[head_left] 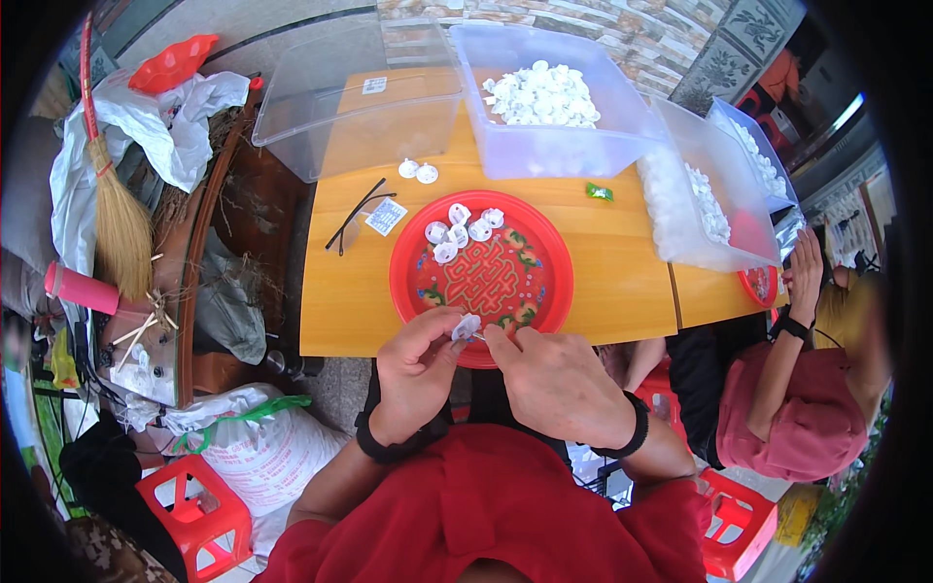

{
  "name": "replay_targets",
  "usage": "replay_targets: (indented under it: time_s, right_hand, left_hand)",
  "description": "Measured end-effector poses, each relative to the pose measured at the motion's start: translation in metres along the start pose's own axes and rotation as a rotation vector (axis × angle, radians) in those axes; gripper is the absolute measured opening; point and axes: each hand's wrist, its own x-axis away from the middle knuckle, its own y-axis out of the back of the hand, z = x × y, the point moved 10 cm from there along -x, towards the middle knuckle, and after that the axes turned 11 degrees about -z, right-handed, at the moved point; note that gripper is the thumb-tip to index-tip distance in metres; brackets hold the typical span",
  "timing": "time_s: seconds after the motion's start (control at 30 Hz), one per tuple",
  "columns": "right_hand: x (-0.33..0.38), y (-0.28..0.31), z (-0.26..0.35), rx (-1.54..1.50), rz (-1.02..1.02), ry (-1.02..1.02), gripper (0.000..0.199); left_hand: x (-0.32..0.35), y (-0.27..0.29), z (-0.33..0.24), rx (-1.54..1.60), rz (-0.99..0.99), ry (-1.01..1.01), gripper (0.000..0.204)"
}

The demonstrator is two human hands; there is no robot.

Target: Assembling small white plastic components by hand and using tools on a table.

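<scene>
My left hand (416, 374) pinches a small, round, whitish plastic part (466, 326) between thumb and fingers, above the near rim of a red round tray (401, 291). Close beside it, my right hand (559, 384) is closed, its fingertips meeting the part. A thin, pale tip shows between the right fingers and the part, too small to name. On the far left of the tray lie several similar white plastic parts (458, 234). The tray's floor carries a printed gold, green and blue pattern.
Clear bins (559, 155) stand at the table's back, some holding piles of white parts (544, 94). Glasses (355, 216), a paper card (386, 217) and a green packet (600, 192) lie on the table (622, 282). At right sits another person (797, 408); red stools (199, 515) stand below.
</scene>
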Motion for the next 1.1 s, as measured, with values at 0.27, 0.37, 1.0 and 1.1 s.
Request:
replay_targets:
  time_s: [0.27, 0.37, 1.0, 1.1]
  right_hand:
    - [-0.006, 0.011, 0.015, 0.243, -0.110, 0.103, 0.030]
    - [-0.007, 0.011, 0.025, 0.385, -0.122, 0.185, 0.022]
    - [0.001, 0.009, 0.004, 0.167, -0.113, 0.171, 0.026]
    - [0.004, 0.013, 0.004, 0.143, -0.115, 0.072, 0.035]
  left_hand:
    - [-0.003, 0.002, 0.002, -0.114, 0.020, -0.001, 0.029]
    - [-0.003, 0.002, 0.002, -0.116, 0.021, 0.000, 0.029]
    - [-0.003, 0.000, 0.015, 0.016, 0.065, 0.166, 0.029]
    - [-0.004, -0.001, 0.014, 0.057, 0.059, 0.173, 0.029]
